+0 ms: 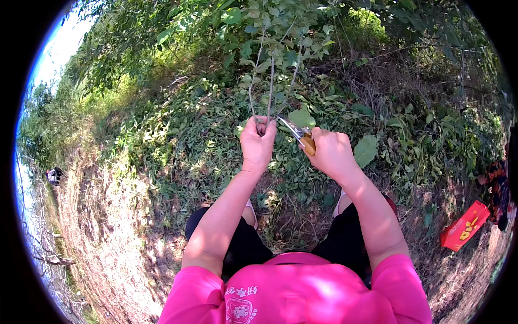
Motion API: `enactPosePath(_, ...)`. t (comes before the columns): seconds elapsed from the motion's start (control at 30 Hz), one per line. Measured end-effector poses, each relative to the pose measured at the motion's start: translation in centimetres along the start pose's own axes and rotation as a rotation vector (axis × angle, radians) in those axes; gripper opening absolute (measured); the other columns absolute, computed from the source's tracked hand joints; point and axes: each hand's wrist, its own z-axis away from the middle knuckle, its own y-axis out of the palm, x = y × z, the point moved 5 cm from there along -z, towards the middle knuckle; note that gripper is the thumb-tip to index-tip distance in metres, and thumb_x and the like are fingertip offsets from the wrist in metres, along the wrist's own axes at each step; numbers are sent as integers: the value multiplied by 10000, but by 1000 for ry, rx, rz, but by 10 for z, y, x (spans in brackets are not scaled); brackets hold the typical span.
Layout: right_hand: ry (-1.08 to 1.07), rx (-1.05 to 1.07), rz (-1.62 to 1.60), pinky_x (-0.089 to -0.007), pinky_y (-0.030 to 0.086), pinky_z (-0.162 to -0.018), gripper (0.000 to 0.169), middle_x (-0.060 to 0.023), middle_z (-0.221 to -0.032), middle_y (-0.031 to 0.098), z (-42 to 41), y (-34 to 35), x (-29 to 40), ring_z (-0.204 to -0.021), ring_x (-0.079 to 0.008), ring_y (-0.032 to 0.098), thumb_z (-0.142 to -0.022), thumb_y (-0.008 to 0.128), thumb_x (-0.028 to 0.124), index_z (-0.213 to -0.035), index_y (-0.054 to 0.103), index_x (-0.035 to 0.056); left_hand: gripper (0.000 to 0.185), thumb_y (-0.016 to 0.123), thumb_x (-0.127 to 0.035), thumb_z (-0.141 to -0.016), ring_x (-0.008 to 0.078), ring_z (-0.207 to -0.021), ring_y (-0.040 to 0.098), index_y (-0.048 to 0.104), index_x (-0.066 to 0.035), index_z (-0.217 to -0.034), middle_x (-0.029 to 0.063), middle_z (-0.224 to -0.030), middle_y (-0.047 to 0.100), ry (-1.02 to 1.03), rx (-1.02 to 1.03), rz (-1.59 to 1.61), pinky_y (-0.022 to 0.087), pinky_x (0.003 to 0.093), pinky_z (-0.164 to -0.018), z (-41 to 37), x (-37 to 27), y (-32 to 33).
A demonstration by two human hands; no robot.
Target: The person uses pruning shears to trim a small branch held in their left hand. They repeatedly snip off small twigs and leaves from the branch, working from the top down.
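Note:
My left hand [258,143] grips the lower end of a leafy branch [271,81] whose thin stems fork and rise away from me. In my right hand [332,152] is a pair of pruning shears [299,133] with orange-brown handles. The metal blades point up and left, and their tips are close by the stems, just right of my left thumb. Whether the blades touch a stem I cannot tell. Below both hands lies a heap of cut leaves and greenery [194,133]. A broad green leaf [366,150] shows beside my right wrist.
Dense bushes [162,36] stand ahead. Dry twigs [376,77] tangle at the upper right. A red bag [464,226] bearing writing rests on the ground at the right, near patterned dark cloth [499,190]. Dry, sunlit ground [109,235] stretches left.

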Motion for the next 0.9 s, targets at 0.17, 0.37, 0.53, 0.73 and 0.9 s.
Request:
enactPosePath(0.17,391,68,-608,-344,482,-493,419,-94,-563,570,-4,2,-18,-461,-215,567,-784,699,388,-661,545,19,87,640,-99,-844,-7,-524,365,564,-55,-842,-84,-612,477,-122,-1,94,285,171,-476,0,-7,0)
enactPosePath(0.37,564,83,-1046,-272,459,-600,405,1,-652,524,-14,-5,-41,-598,-102,541,-837,640,435,-792,555,41,86,642,-95,-841,10,-538,396,570,-56,-867,-67,-643,496,-168,49,218,304,179,-484,1,-6,-2)
enactPosePath(0.53,334,166,-571,-338,471,-630,476,-81,-703,590,-8,0,-22,-643,-211,591,-788,681,447,-922,575,2,86,636,-95,-845,13,-551,398,570,-53,-881,-65,-654,494,-185,59,261,308,181,-496,2,-5,-3)
enactPosePath(0.73,64,87,-31,-416,484,-741,466,-151,-899,605,0,-4,-4,-833,-324,608,-723,742,292,-1035,550,5,77,625,-80,-846,-7,-533,359,565,-38,-871,-83,-629,473,-111,31,121,272,174,-483,0,-5,-7)
enactPosePath(0.9,-38,-33,107,-389,457,-766,428,-123,-859,594,2,-4,2,-863,-285,595,-714,737,227,-1035,554,10,65,619,-64,-834,-2,-527,349,564,-32,-842,-85,-605,457,-4,21,-36,285,181,-477,1,-6,-9)
